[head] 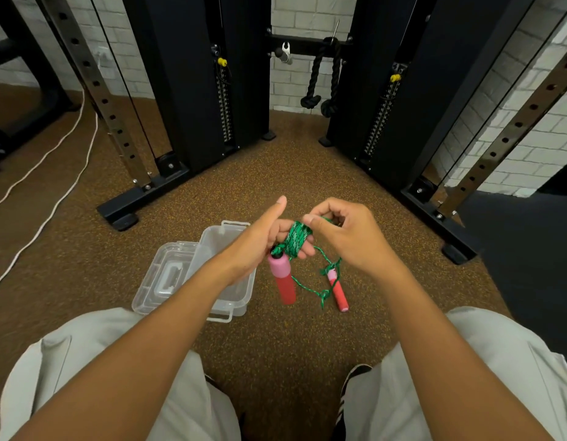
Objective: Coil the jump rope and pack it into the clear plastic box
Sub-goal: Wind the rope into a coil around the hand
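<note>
Several green rope turns wrap left hand fingers, thumb up; right hand at 3 o'clock pinches the strand; clear box at 7 o'clock.

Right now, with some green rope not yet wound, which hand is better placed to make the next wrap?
The right hand, probably. It already pinches the free green rope beside the coil, which is wound round the left hand's fingers, so that hand serves as the spool.
</note>
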